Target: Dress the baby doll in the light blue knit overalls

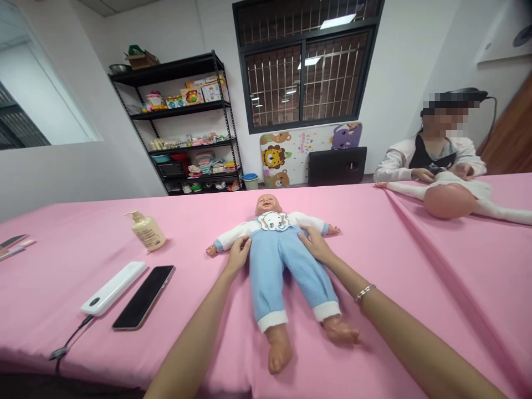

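1. Across the near and middle part of the pink cloth (432,277), a doll (268,255) in a white-sleeved top and blue trousers lay on its back, its bare feet (279,352) towards us and its head (267,204) far.
2. To the left, well apart from its legs, we had a dark phone (143,299) and, just beside that, a white power bank (114,288).
3. At the doll's waist, our left hand (240,252) touched its left side and our right hand (316,245) its right, fingers loosely bent; whether they gripped or merely rested, we could not tell.
4. We judged the doll fairly light, its clothed trunk soft and grippy, its head and feet stiffer, smoother and likelier to slip. Little about it seemed fragile. Both sides of the trunk looked the best hold, with support beneath the head; a limb alone might flop.
5. Farther left stood a pump bottle (148,231).
6. At the far right, a co-worker's hands (423,175) were at a second doll (451,200).
7. Beyond, we saw loaded shelves (174,70) on the left.
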### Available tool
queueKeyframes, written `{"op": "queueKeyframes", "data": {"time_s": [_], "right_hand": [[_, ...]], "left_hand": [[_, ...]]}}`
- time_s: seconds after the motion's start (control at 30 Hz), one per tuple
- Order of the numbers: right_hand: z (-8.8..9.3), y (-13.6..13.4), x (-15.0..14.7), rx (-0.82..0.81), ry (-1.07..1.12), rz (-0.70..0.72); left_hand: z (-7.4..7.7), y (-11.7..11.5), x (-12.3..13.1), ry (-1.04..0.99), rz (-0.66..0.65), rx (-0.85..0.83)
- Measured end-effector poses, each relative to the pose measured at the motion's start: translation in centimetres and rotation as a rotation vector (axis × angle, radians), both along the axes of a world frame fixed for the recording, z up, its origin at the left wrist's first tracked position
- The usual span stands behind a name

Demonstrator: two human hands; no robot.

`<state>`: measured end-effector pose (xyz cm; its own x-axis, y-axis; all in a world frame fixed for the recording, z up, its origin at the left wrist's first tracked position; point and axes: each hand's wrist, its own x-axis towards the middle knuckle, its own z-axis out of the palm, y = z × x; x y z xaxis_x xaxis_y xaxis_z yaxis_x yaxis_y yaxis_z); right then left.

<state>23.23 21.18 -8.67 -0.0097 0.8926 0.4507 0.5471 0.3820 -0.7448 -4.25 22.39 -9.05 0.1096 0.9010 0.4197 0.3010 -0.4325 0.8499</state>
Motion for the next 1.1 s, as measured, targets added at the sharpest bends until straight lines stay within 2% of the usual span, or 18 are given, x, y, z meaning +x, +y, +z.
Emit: {"op": "queueKeyframes", "data": {"time_s": [0.07,0.13,0.23,0.4,0.47,0.6,0.67,0.77,0.9,1.0,1.1], "right_hand": [[-2.3,0.7,0.4,-0.112,0.086,0.049],[-3.4,0.7,0.4,-0.152,0.180,0.111],[-3.1,0.6,0.6,-0.197,0.372,0.160],[-1.8,1.2,2.0,-0.321,0.669,0.224],[-2.1,1.4,2.3,-0.256,0.601,0.160],[-3.6,1.2,2.0,-0.045,0.121,-0.128],[-4.2,1.1,1.7,-0.011,-0.033,-0.228],[-4.4,0.9,1.7,-0.007,-0.144,-0.294],[-4.4,0.5,1.8,-0.034,-0.208,-0.248],[-4.1,-0.1,1.6,-0.032,-0.245,-0.172],[-3.2,-0.9,1.2,-0.013,-0.131,-0.055]], "left_hand": [[0.2,-0.1,0.2,-0.012,0.001,-0.022],[0.4,-0.2,0.5,-0.033,0.022,-0.039],[0.8,-0.4,1.2,-0.099,0.076,-0.047],[1.0,-0.2,1.2,-0.311,0.078,-0.094],[0.8,0.2,0.5,-0.319,0.110,-0.102],[-0.4,0.9,-0.8,-0.071,0.187,-0.051],[-0.9,0.9,-1.0,0.063,0.230,-0.032],[-1.0,0.4,-0.9,0.169,0.329,-0.062],[-0.2,-0.6,-0.5,0.282,0.461,-0.125],[0.9,-1.2,0.3,0.296,0.510,-0.139],[2.3,-1.1,2.1,0.231,0.485,-0.027]]}}
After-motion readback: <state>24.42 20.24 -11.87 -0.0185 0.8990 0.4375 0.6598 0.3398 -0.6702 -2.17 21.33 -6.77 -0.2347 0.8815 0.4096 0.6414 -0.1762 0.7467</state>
